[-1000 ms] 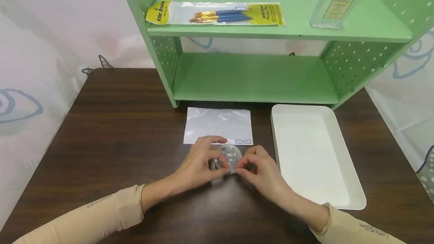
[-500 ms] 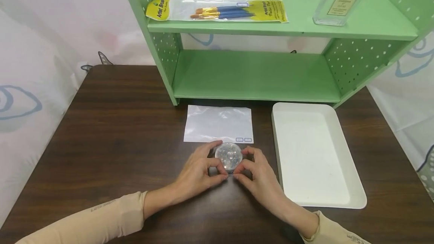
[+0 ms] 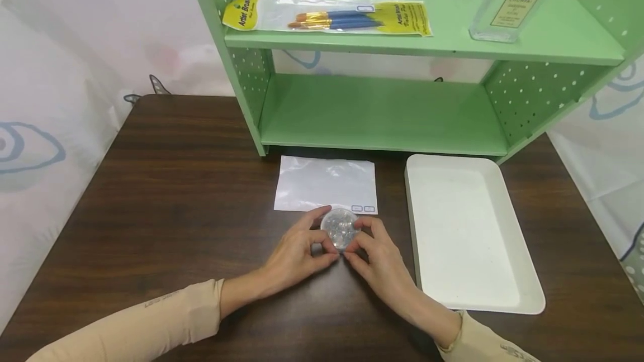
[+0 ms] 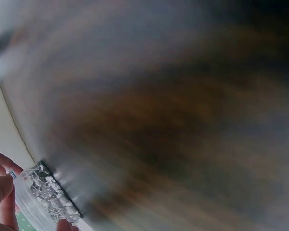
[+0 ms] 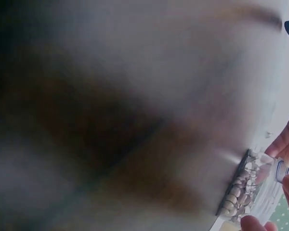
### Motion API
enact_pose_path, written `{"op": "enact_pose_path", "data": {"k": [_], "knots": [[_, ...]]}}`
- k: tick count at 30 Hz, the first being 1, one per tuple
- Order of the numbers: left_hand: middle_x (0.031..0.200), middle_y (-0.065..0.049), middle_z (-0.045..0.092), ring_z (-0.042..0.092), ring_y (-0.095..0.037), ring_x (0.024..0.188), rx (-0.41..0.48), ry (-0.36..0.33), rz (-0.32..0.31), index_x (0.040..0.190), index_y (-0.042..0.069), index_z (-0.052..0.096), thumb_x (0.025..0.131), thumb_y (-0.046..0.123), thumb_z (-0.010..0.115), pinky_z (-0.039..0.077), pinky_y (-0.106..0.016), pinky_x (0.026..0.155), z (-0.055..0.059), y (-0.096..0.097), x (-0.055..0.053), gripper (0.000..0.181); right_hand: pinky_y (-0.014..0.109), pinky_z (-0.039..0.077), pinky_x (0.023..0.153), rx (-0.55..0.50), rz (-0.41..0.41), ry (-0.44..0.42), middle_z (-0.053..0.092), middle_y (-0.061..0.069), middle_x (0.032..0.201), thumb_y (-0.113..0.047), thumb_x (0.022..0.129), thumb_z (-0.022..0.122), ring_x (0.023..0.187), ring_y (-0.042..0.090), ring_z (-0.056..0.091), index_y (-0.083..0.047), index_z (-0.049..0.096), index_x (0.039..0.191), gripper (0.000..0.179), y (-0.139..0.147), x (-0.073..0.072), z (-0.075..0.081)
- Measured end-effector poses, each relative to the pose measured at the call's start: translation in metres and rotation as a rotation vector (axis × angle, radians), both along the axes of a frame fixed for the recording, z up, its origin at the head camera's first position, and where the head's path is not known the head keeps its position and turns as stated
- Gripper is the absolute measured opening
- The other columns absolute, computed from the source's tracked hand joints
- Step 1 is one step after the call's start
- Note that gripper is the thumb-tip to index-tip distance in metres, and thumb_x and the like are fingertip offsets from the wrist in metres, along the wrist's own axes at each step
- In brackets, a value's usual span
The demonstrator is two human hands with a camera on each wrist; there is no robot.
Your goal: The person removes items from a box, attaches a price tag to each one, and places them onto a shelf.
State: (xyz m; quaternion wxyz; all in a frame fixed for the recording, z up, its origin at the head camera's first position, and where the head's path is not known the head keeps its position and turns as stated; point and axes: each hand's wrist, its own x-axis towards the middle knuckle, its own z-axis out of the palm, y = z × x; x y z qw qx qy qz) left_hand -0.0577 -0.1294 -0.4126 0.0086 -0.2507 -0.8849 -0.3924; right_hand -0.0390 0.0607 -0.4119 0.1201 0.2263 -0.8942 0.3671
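A small clear round box (image 3: 339, 229) stands on the dark table between both hands in the head view. In the right wrist view, silvery pieces that look like thumbtacks (image 5: 238, 190) fill its lower part. My left hand (image 3: 297, 244) curves round its left side, thumb and index finger at the near edge. From the right, my right hand (image 3: 379, 258) holds it likewise, the fingertips of both hands nearly meeting. A small blue-edged label (image 5: 281, 171) sits on the box's side under the fingertips, mostly covered in the head view.
A white sheet (image 3: 324, 183) with two small labels lies just behind the box. To the right is a shallow white tray (image 3: 530, 295). A green shelf unit (image 3: 382, 113) stands behind, bearing packaged paintbrushes (image 3: 337, 19) and a glass bottle (image 3: 503, 15).
The label, pinched between both hands' fingertips over the box's near part, has moved down to its near side. The fingers have come in round the box.
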Motion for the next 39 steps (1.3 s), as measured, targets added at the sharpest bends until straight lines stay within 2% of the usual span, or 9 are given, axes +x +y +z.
{"op": "enact_pose_path", "data": {"k": [8,14,23,39], "knots": [[0.137,-0.014,0.048,0.054,-0.026,0.117,0.011,0.010,0.006,0.066,0.017,0.068,0.068,0.011,0.081,0.045,-0.041,0.097,-0.002,0.000,-0.008,0.016,0.036,0.053,0.083,0.003,-0.010,-0.008,0.053,0.012,0.110,0.004,0.068,0.079,0.101,0.026,0.058,-0.012,0.060,0.071,0.025,-0.001,-0.007,0.000],[0.137,-0.012,0.049,0.055,-0.026,0.116,-0.003,0.036,0.023,0.066,0.016,0.069,0.068,0.012,0.081,0.046,-0.040,0.096,-0.002,0.001,-0.011,0.014,0.033,0.054,0.077,0.015,-0.015,0.010,0.051,0.010,0.106,0.004,0.067,0.080,0.096,0.023,0.058,-0.010,0.059,0.070,0.026,-0.003,-0.012,-0.001],[0.137,-0.012,0.050,0.057,-0.026,0.114,0.003,0.018,0.040,0.065,0.016,0.069,0.067,0.010,0.081,0.047,-0.039,0.094,-0.003,0.002,-0.013,0.013,0.026,0.051,0.067,0.049,-0.006,0.014,0.051,0.011,0.103,0.005,0.067,0.079,0.088,0.016,0.056,-0.011,0.056,0.069,0.028,-0.003,-0.015,-0.001],[0.135,-0.011,0.051,0.057,-0.025,0.113,0.000,0.024,0.036,0.063,0.016,0.068,0.067,0.010,0.079,0.049,-0.037,0.092,-0.003,0.003,-0.015,0.013,0.026,0.048,0.066,0.085,-0.008,0.060,0.050,0.007,0.096,0.004,0.063,0.081,0.087,0.017,0.054,-0.012,0.054,0.067,0.032,-0.003,-0.020,-0.002]]}}
